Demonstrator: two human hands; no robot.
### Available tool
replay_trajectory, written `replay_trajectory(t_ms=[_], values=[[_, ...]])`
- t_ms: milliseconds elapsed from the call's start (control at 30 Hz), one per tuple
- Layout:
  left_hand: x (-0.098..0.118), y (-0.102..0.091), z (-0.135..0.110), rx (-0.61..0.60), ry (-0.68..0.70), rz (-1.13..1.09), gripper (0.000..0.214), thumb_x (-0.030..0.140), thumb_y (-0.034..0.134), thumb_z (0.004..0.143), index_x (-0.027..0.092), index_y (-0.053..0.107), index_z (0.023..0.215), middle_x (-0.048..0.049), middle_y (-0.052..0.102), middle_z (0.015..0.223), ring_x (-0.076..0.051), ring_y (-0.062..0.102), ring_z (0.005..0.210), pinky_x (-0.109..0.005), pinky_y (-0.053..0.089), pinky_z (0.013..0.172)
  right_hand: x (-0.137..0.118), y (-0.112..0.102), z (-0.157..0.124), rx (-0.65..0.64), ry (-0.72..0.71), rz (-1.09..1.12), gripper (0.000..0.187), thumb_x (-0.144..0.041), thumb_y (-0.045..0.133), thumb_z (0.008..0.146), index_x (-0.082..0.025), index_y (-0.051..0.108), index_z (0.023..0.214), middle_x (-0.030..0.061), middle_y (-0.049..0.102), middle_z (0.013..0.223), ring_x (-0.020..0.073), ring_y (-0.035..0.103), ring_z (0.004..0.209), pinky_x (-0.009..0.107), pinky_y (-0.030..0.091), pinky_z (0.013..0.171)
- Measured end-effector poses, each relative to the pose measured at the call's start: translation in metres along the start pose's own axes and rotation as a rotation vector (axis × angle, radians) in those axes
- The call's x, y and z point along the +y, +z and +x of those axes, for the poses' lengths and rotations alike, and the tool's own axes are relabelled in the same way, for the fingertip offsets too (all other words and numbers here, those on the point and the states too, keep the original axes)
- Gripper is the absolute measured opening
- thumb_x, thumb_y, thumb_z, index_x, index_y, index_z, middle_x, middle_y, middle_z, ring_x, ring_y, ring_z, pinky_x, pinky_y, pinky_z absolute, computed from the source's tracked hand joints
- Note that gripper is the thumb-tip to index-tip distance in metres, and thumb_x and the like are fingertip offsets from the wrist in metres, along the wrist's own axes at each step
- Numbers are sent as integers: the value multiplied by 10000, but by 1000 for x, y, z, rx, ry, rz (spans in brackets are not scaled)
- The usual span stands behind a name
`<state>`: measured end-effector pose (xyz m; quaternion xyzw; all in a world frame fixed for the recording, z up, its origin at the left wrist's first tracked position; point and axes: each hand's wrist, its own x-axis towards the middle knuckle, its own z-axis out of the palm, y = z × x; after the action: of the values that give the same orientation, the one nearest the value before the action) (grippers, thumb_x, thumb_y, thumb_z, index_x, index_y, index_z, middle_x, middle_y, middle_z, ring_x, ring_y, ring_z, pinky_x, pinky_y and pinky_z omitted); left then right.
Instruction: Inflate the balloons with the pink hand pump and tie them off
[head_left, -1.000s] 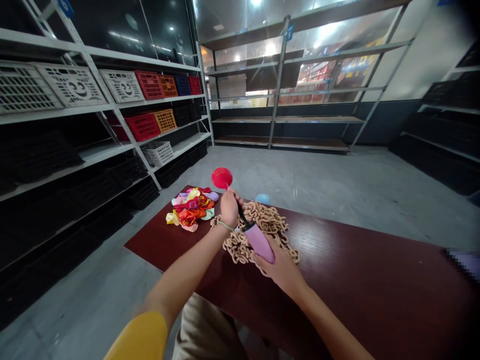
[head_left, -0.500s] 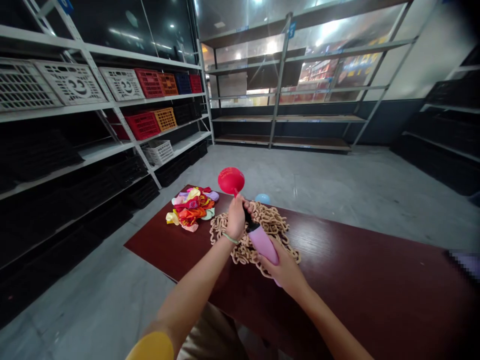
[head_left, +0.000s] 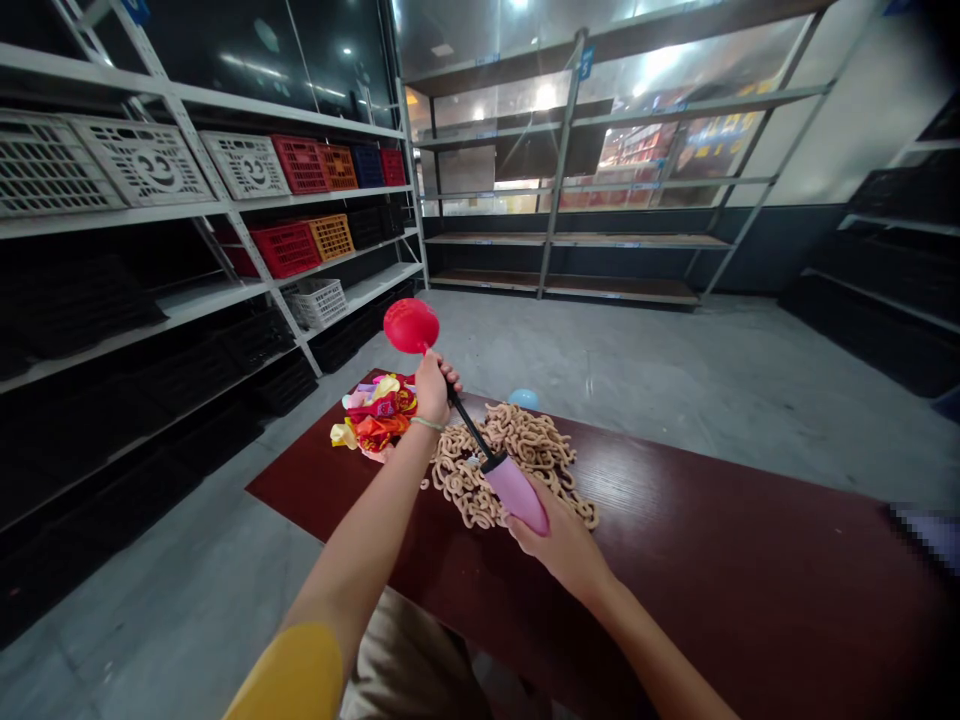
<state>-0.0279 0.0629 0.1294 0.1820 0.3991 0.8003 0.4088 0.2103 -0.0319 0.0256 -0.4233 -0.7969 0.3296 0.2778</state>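
From the head view, I logged the left hand [head_left: 433,388] closed in a fist around the neck of the red balloon [head_left: 411,326], holding it against the far tip of the pump [head_left: 517,492]. The balloon was partly inflated and round, and it stood just above the fist, over the far left end of the table [head_left: 712,570]. The right hand [head_left: 561,542] was wrapped firmly around the near end of the pump's pink barrel, fingers underneath and thumb on top. The black rod [head_left: 471,430] showed drawn out of the barrel and ran in a straight slanted line from the barrel mouth up to the left fist (the two hands were therefore well apart). The pump was held clear of the tabletop, above a heap of tan chain links [head_left: 525,445] lying on the wood. A pile of limp coloured balloons [head_left: 375,415] lay at the table's far left corner, just beside the chain heap and below the left wrist. A small blue balloon [head_left: 523,398] sat at the far table edge behind the links. Shelving on the left carried white crates [head_left: 244,165] and red crates [head_left: 289,250].
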Motion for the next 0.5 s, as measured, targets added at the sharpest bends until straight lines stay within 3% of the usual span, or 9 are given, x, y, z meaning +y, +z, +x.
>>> replay_trajectory(t_ms=[200, 267, 367, 500], values=[[-45, 11, -59, -270, -132, -40, 274, 403, 591, 874, 205, 436, 764, 59, 415, 590, -71, 433, 463, -169, 375, 436, 7, -5, 3, 77, 31, 16, 604, -434, 585, 855, -218, 466, 1407, 108, 628, 1311, 276, 618, 1166, 428, 479, 992], [-53, 11, -69, -296, -122, -32, 279, 413, 573, 885, 205, 433, 762, 56, 421, 589, -73, 430, 458, -172, 375, 434, 6, -7, 3, 83, 21, 8, 607, -435, 586, 857, -219, 461, 1410, 108, 613, 1332, 276, 607, 1184, 427, 477, 997], [-48, 7, -59, -183, -71, 27, 279, 407, 526, 906, 209, 418, 741, 64, 387, 556, -77, 404, 422, -178, 357, 408, 0, -7, 2, 40, 7, -4, 611, -411, 591, 860, -243, 446, 1429, 94, 620, 1327, 270, 613, 1175, 422, 483, 989], [-8, -1, -19, -61, -10, 65, 260, 379, 517, 906, 216, 410, 734, 75, 354, 539, -81, 392, 395, -180, 329, 377, -8, -2, -1, 20, -32, -28, 627, -364, 598, 850, -263, 428, 1445, 84, 608, 1346, 266, 601, 1199, 430, 470, 1012]])
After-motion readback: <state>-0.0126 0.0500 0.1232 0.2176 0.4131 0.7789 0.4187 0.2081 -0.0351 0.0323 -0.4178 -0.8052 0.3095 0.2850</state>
